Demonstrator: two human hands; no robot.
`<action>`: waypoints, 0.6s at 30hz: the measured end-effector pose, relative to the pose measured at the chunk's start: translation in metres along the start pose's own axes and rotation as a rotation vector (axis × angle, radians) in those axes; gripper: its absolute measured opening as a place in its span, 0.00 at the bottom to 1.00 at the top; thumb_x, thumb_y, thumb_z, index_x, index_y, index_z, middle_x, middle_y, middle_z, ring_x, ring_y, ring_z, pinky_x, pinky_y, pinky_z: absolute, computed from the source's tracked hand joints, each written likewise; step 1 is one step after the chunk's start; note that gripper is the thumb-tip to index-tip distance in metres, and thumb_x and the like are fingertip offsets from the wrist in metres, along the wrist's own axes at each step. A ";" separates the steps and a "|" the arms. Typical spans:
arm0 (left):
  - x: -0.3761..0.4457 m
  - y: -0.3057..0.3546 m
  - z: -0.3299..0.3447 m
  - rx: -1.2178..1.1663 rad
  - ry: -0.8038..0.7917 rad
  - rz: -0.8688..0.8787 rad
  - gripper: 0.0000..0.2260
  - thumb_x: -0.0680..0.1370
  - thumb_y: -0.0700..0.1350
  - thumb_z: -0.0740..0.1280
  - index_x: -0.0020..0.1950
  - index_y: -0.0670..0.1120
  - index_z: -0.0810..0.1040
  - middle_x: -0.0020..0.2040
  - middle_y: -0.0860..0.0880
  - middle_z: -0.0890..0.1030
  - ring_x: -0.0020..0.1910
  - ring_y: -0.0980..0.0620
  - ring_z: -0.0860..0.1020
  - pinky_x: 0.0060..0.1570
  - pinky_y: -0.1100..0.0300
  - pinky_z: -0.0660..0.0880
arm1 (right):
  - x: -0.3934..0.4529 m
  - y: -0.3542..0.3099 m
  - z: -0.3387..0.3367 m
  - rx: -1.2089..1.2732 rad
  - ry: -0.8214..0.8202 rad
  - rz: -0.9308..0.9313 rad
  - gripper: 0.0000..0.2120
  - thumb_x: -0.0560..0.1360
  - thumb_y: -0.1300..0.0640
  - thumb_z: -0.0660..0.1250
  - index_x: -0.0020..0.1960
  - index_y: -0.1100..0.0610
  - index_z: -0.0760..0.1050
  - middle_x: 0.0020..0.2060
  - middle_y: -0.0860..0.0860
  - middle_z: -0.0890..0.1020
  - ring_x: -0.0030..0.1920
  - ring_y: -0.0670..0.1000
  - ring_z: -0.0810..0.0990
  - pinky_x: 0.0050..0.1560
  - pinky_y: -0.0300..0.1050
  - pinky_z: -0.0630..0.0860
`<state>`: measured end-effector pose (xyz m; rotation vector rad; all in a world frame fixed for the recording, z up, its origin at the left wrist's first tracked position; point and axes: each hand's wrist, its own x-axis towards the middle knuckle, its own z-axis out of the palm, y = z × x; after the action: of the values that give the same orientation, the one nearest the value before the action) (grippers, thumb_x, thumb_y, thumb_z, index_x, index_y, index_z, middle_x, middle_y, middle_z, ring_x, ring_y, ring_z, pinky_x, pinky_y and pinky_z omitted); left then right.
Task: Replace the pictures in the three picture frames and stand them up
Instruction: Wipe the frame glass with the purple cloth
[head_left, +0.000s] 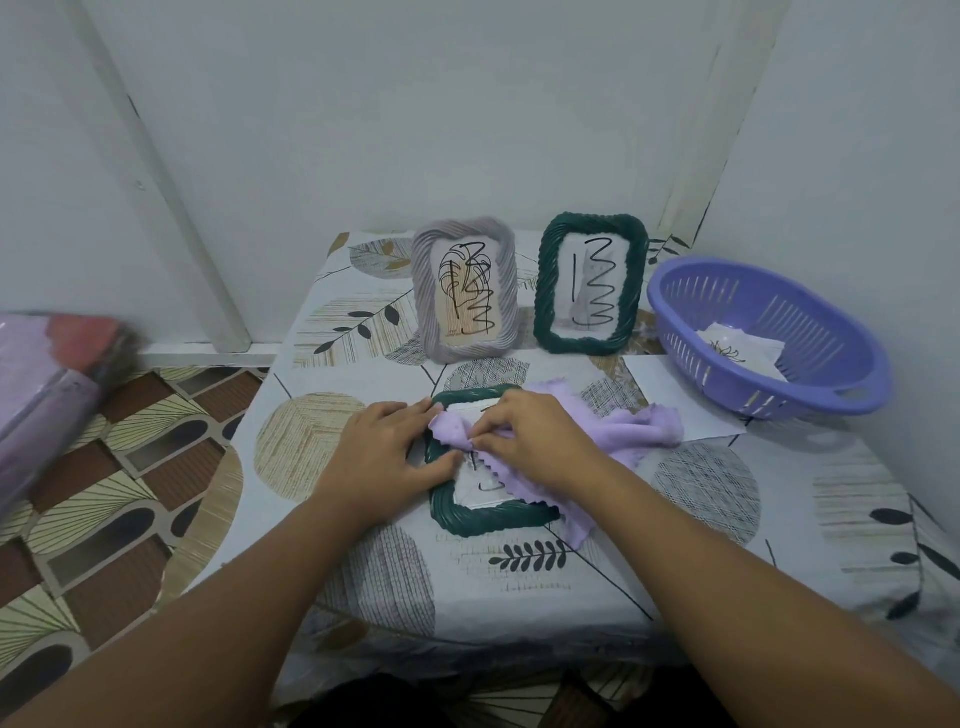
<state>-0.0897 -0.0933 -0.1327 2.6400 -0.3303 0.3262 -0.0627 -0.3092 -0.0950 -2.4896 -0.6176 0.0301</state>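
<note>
At the near middle of the counter (675, 519), which was covered with a leaf-and-circle patterned cloth, a dark green twisted-rope picture frame (493, 522) lay flat, face up, a white picture with black line marks showing in its window. The left hand (387, 449) rested on the frame's left rim, fingers fairly straight, pressing it down. The right hand (530, 434) pinched a fold of a lilac scallop-edged cleaning cloth (634, 423) against the glass; the rest of the cloth trailed off to the right. The two hands were close together over the frame's far half.

Far middle: a grey-lilac ribbed picture frame (464, 288) and a second dark green rope-pattern picture frame (592, 283) stood upright side by side, each showing a black line drawing. Far right: a purple slotted plastic basket (769, 332) held loose white paper sheets (743, 351), and its near edge sat on another white sheet (670, 392).

Judgement: two frames appeared finished; the step in hand was wiping the glass of the third. The next move called for putting the cloth aside, lifting the frame by its rim, opening its back support (not visible) and standing it beside the other two. Care needed to avoid fresh fingermarks on the glass.
</note>
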 end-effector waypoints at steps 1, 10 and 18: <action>0.001 0.000 0.000 0.002 -0.003 -0.001 0.31 0.72 0.71 0.63 0.70 0.57 0.78 0.71 0.56 0.77 0.66 0.51 0.74 0.68 0.44 0.70 | 0.001 0.000 -0.001 -0.005 -0.002 -0.003 0.05 0.76 0.51 0.73 0.50 0.48 0.87 0.45 0.49 0.79 0.48 0.49 0.78 0.52 0.49 0.75; 0.000 -0.001 0.001 0.013 -0.001 0.003 0.31 0.72 0.71 0.63 0.69 0.57 0.78 0.71 0.55 0.77 0.66 0.51 0.74 0.67 0.44 0.70 | -0.003 -0.003 -0.001 0.003 0.022 0.010 0.05 0.77 0.51 0.73 0.51 0.48 0.87 0.44 0.48 0.77 0.47 0.49 0.77 0.51 0.49 0.75; 0.000 0.001 -0.001 0.019 -0.003 0.004 0.27 0.72 0.70 0.62 0.66 0.59 0.80 0.71 0.56 0.77 0.66 0.50 0.75 0.67 0.44 0.70 | 0.001 -0.005 0.000 -0.006 0.037 0.015 0.05 0.77 0.51 0.73 0.50 0.49 0.87 0.43 0.47 0.76 0.47 0.49 0.77 0.52 0.49 0.75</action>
<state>-0.0904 -0.0941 -0.1314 2.6586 -0.3350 0.3283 -0.0640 -0.3048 -0.0919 -2.4947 -0.5852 -0.0117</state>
